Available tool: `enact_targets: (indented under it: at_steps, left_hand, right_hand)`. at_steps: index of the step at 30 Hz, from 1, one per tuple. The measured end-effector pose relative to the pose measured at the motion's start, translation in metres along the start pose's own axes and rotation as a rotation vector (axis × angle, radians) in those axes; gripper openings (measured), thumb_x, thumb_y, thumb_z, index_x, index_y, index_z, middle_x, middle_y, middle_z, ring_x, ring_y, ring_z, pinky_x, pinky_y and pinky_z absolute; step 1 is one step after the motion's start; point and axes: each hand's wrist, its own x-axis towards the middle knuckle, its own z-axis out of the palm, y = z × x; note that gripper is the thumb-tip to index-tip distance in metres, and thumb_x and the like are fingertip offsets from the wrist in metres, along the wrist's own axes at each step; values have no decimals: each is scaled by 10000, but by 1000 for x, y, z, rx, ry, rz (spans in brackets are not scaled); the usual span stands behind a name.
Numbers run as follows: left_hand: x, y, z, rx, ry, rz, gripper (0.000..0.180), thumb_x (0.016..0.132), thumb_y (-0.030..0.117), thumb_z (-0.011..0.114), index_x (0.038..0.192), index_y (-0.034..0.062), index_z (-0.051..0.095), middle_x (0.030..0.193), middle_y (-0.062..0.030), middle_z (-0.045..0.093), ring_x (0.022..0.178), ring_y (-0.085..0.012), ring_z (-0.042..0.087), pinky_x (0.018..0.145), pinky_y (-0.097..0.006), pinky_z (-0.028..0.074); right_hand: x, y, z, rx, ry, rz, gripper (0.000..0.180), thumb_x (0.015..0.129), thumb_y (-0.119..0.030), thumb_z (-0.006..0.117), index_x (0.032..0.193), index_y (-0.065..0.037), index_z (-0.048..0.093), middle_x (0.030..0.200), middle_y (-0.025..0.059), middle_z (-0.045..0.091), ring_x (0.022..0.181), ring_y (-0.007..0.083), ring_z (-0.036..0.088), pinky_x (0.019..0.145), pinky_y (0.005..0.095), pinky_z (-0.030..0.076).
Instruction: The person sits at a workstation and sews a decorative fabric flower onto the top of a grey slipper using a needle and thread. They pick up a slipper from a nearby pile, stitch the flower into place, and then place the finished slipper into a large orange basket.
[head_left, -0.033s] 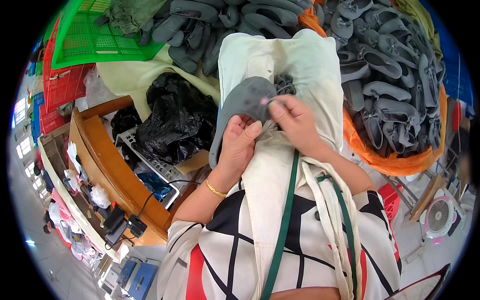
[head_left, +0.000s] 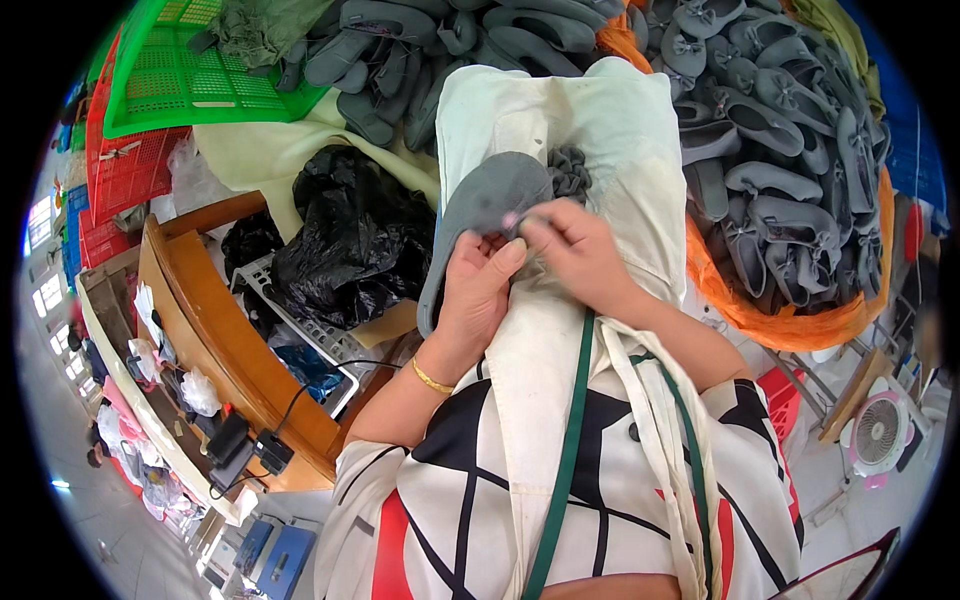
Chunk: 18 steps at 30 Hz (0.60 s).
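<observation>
A grey flat shoe (head_left: 495,185) lies over my lap on the cream apron (head_left: 625,130). My left hand (head_left: 478,280) is closed on its opening, thumb on the edge and the other fingers inside. Close against that thumb, my right hand (head_left: 575,250) is in a pinch at the shoe's upper. A small pinkish spot (head_left: 512,219) shows by its fingertips, smeared by motion, and I cannot make out what they hold. Just right of the shoe's toe sits a small bunch of dark grey gathered fabric pieces (head_left: 569,172).
An orange sack (head_left: 800,325) full of grey shoes stands at the right, and more grey shoes (head_left: 540,30) are heaped ahead. On the left are a green crate (head_left: 190,85), a black plastic bag (head_left: 350,240) and a wooden drawer unit (head_left: 240,340). A small fan (head_left: 880,433) is at lower right.
My right hand has moved slightly left and nearer to me, toward my left thumb, the pinkish spot with it. My left hand and the shoe stay in place.
</observation>
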Motion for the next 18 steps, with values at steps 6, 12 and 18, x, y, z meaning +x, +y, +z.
enact_targets:
  at_steps: [6,12,18]
  left_hand:
    - [9,5,6,-98,203,3,222,968,65,622,1182,3,614,1154,-92,665,1022,-171,641,939,-320,512]
    - [11,2,-1,-91,228,10,234,960,66,632,1183,-5,619,1161,-93,672,1021,-172,646,931,-309,512]
    - [14,-1,-9,-63,246,-26,221,927,52,675,1138,-3,636,1095,-67,684,964,-151,646,883,-288,515]
  right_hand:
    - [-9,-4,-7,-339,-172,-233,163,899,-149,675,995,-18,664,828,125,634,750,264,636,672,353,501]
    - [-13,-12,-14,-5,-78,138,145,940,-127,636,1038,-20,649,809,57,622,690,104,535,654,262,463]
    - [-1,-17,-9,-112,-126,212,141,930,-140,629,1016,-28,639,787,83,646,664,136,586,629,285,473]
